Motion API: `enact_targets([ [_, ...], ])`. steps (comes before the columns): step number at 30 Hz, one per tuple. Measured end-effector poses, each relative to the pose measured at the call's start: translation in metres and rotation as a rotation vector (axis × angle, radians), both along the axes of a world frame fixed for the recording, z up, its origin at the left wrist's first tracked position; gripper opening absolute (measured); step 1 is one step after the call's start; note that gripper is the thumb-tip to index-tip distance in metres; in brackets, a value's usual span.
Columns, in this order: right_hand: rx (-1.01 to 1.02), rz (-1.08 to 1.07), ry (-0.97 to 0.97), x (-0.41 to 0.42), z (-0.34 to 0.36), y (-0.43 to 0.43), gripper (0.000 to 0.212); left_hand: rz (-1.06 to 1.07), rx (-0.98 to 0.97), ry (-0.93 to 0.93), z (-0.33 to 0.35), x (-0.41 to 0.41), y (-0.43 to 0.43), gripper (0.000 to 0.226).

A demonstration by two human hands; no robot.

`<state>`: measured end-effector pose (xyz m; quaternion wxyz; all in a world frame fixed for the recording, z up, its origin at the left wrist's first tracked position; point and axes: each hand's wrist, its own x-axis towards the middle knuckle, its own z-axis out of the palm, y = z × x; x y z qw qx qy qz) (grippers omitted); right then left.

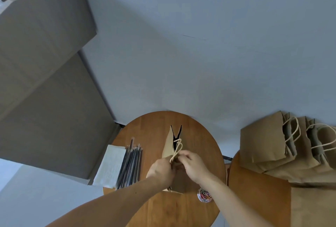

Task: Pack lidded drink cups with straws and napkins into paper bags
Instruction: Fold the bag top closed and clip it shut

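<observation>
- bag: upright mid-table; near end of mouth pressed together, far end gaping in a V; seemingly being closed; contents hidden, no cup in view
- left hand, right hand: fingers curled, pinching bag top and handles from either side, likely to line up the edges
- straws, napkins: left of bag, within reach
- clips: tub by right wrist; probably for fastening
- spare bags: stacked flat, right
</observation>
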<state>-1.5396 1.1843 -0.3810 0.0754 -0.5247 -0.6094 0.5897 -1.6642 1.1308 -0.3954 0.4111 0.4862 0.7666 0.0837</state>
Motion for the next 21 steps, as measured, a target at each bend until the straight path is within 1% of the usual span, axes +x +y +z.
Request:
enact_targets([
  [1, 0.111, 0.062, -0.09, 0.005, 0.0, 0.004, 0.027, -0.015, 0.016, 0.033, 0.001, -0.002, 0.003, 0.025],
  [3, 0.437, 0.114, -0.255, 0.018, -0.002, 0.013, 0.038, -0.072, 0.022, 0.107, 0.005, -0.01, 0.008, 0.033],
  [5, 0.806, 0.194, -0.332, 0.027, 0.001, 0.023, 0.052, -0.177, 0.018, 0.17, 0.01, -0.02, 0.016, 0.031],
  [6, 0.936, 0.258, -0.389, 0.03, 0.002, 0.029, 0.059, -0.237, 0.019, 0.199, 0.013, -0.024, 0.021, 0.027],
  [7, 1.01, 0.308, -0.449, 0.033, 0.003, 0.036, 0.064, -0.296, 0.026, 0.225, 0.017, -0.028, 0.026, 0.026],
  [8, 1.049, 0.354, -0.486, 0.035, 0.003, 0.043, 0.066, -0.356, 0.035, 0.246, 0.019, -0.032, 0.031, 0.028],
  [9, 1.05, 0.4, -0.499, 0.037, 0.003, 0.048, 0.062, -0.414, 0.044, 0.256, 0.022, -0.035, 0.035, 0.031],
  [10, 1.039, 0.44, -0.499, 0.038, 0.0, 0.053, 0.051, -0.46, 0.052, 0.255, 0.024, -0.038, 0.039, 0.032],
  [12, 1.021, 0.496, -0.515, 0.04, -0.004, 0.058, 0.021, -0.497, 0.058, 0.226, 0.028, -0.042, 0.046, 0.029],
  [13, 1.006, 0.494, -0.531, 0.04, -0.005, 0.059, 0.017, -0.487, 0.058, 0.2, 0.029, -0.045, 0.05, 0.028],
  [15, 0.973, 0.462, -0.547, 0.039, -0.007, 0.06, 0.019, -0.439, 0.08, 0.167, 0.029, -0.05, 0.055, 0.025],
  [17, 0.94, 0.413, -0.522, 0.038, -0.012, 0.063, 0.02, -0.37, 0.116, 0.16, 0.029, -0.052, 0.057, 0.02],
  [21, 0.852, 0.354, -0.411, 0.04, -0.02, 0.066, 0.019, -0.18, 0.202, 0.079, 0.018, -0.049, 0.053, 0.012],
])
